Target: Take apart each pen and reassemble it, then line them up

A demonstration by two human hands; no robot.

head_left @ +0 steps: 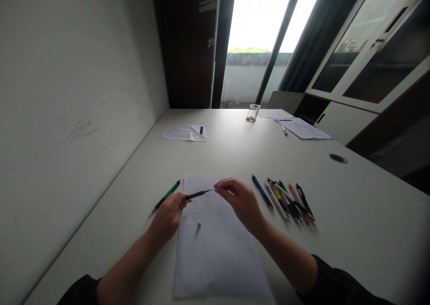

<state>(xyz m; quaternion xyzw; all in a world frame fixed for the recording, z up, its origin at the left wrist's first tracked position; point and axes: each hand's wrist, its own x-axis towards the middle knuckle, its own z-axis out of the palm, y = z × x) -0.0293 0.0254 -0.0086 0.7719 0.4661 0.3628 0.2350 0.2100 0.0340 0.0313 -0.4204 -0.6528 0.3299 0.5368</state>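
My left hand (170, 214) is closed around the barrel of a dark pen (196, 194), held just above a lined sheet of paper (215, 247). My right hand (240, 202) pinches the pen's tip end with thumb and fingers. A small dark pen part (199, 225) lies on the sheet below the pen. A green pen (166, 196) rests on the table left of my left hand. A row of several pens (285, 199) lies to the right of my right hand.
A white table (235, 152) runs along a wall on the left. At the far side stand a glass (253, 113), a folded paper (184, 132) and more sheets (302, 128) with a pen. A cable hole (337, 158) sits at the right.
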